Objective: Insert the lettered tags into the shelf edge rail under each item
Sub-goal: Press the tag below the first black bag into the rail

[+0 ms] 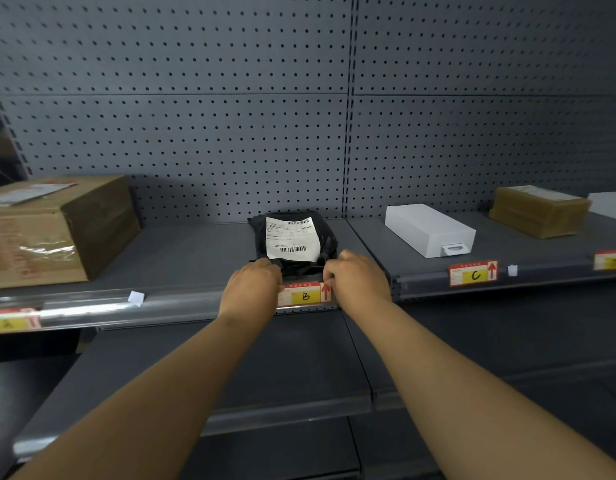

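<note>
Tag B [305, 295] sits in the shelf edge rail [182, 301] at frame centre, just below the black parcel [292, 242]. Your left hand [252, 287] covers its left end, fingers curled; your right hand [356, 277] pinches its upper right corner.

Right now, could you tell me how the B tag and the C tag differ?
The B tag sits below the black parcel, the C tag below the white box. Both hands, left hand and right hand, touch B; C is untouched. Both are red-and-yellow, in the rail.
</note>
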